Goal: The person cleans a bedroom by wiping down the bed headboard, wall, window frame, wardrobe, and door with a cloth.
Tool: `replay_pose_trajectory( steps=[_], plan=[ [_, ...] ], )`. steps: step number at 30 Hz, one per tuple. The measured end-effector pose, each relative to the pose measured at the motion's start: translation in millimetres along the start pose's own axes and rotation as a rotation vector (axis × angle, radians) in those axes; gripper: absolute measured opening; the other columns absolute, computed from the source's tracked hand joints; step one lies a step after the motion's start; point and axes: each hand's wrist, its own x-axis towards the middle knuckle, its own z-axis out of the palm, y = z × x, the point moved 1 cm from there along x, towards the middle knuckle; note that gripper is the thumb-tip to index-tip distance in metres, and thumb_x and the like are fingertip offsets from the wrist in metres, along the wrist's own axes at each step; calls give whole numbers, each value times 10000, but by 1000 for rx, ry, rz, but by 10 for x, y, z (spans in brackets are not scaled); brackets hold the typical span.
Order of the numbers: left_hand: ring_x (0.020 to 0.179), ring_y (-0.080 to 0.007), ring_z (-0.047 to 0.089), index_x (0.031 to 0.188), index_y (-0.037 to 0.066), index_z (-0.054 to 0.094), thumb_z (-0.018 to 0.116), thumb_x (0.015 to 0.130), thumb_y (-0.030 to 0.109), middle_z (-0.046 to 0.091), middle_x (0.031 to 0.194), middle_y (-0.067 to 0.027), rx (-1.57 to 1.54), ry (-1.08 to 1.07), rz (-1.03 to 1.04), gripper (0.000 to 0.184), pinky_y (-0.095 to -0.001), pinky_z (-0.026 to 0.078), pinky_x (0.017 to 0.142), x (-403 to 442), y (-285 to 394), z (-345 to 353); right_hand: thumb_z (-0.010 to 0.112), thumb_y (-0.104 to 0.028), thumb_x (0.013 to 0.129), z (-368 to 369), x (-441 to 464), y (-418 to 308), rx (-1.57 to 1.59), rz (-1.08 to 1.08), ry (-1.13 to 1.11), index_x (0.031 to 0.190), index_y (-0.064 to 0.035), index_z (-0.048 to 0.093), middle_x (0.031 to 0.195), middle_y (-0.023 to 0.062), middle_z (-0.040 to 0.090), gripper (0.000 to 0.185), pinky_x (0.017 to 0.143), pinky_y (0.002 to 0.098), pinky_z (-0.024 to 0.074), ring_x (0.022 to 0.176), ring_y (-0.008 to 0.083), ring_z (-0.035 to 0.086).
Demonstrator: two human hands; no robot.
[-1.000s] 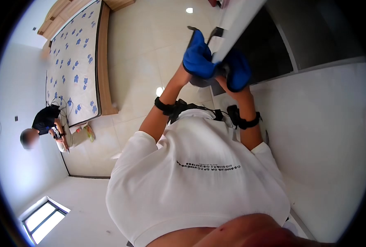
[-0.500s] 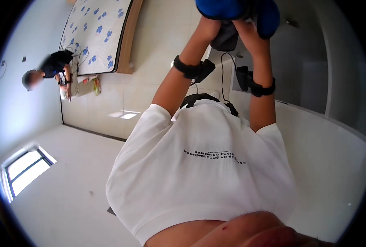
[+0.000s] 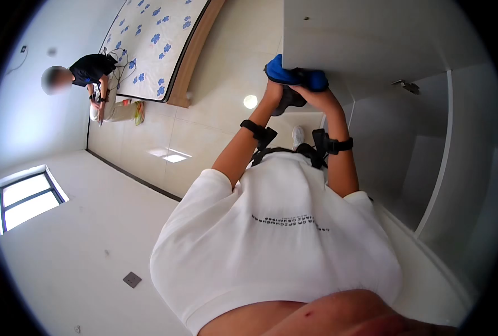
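Where hands meet, blue fabric, lying sideways

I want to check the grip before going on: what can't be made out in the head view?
All in the head view:
Left hand and right hand: fingers hidden by blue fabric, grip unclear.
Dark grey item: partly covered by the hands and arms, can't tell what it is.
Pale panel: cut off by the top edge.
Shirt print: too small and blurred to read.
Seated person's hands: too small to tell what they hold.
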Motion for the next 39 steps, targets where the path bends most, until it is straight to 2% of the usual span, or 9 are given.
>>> replay_pose_trajectory(
  steps=[9, 11, 13, 20, 24, 29, 31, 35, 39],
  plan=[
    [936, -204, 596, 1104, 52, 588, 633, 803, 141, 626, 1056, -72, -84, 341, -14, 317, -344, 480, 841, 125, -396, -154, 724, -504, 772, -182, 306, 37, -188, 79, -441, 1407, -36, 357, 1429, 197, 403, 870, 1090, 363, 316, 1324, 303, 387],
    [841, -314, 597, 1023, 63, 633, 681, 680, 159, 639, 1001, -125, 895, 226, 512, 359, -380, 485, 750, 315, -329, -224, 720, -528, 764, -258, 421, -11, -288, 112, -510, 1413, -38, 345, 1432, 206, 396, 895, 1091, 366, 315, 1327, 312, 382],
    [798, -374, 568, 959, 73, 655, 706, 563, 173, 621, 930, -154, 811, 187, 596, 412, -402, 465, 679, 395, -205, -263, 721, -554, 748, -361, 310, -262, -395, -30, -467, 1417, -44, 340, 1440, 218, 380, 923, 1093, 368, 315, 1334, 324, 370],
    [901, -351, 572, 1066, 56, 613, 750, 602, 258, 636, 1052, -131, 733, 385, 965, 524, -403, 456, 725, 320, 1780, 749, 644, -212, 899, -962, 249, -1335, -179, -410, -202, 1118, 1, 624, 1071, 110, 673, 306, 893, 327, 475, 999, 222, 637],
    [921, -344, 568, 1077, 51, 600, 765, 592, 270, 632, 1046, -129, 1020, 358, 648, 557, -403, 453, 727, 699, 1218, 557, 616, -126, 904, -1071, 266, -1078, -26, -322, 25, 1073, -1, 655, 1025, 77, 690, 214, 873, 297, 481, 974, 179, 645],
    [940, -336, 563, 1088, 46, 586, 779, 583, 281, 629, 1039, -128, 1370, 64, -389, 590, -403, 450, 730, 1060, 391, 329, 680, -355, 851, -771, 485, 156, -219, 57, 34, 1224, -6, 561, 1182, 146, 624, 525, 967, 329, 433, 1123, 255, 584],
    [821, -352, 575, 954, 40, 613, 786, 551, 307, 618, 880, -129, 1392, 314, 1033, 513, -411, 451, 659, 899, 501, 331, 679, -442, 840, -682, 531, 197, -441, 68, 137, 1249, -8, 534, 1195, 161, 609, 614, 977, 340, 420, 1134, 270, 569],
    [586, -383, 521, 660, 55, 578, 755, 450, 347, 540, 656, -134, 1382, 297, 913, 401, -401, 414, 513, 918, 640, 421, 719, -500, 780, -779, 532, -135, -464, 139, -34, 1282, -22, 502, 1256, 189, 569, 726, 1002, 356, 398, 1177, 296, 540],
    [686, -349, 548, 659, 49, 571, 705, 429, 352, 529, 653, -129, 1345, 409, 1022, 403, -414, 425, 594, 809, 1138, 715, 683, -240, 858, -1180, 450, -469, -344, -301, -60, 1138, 5, 612, 1150, 142, 639, 379, 942, 335, 442, 1065, 269, 606]
  ],
)
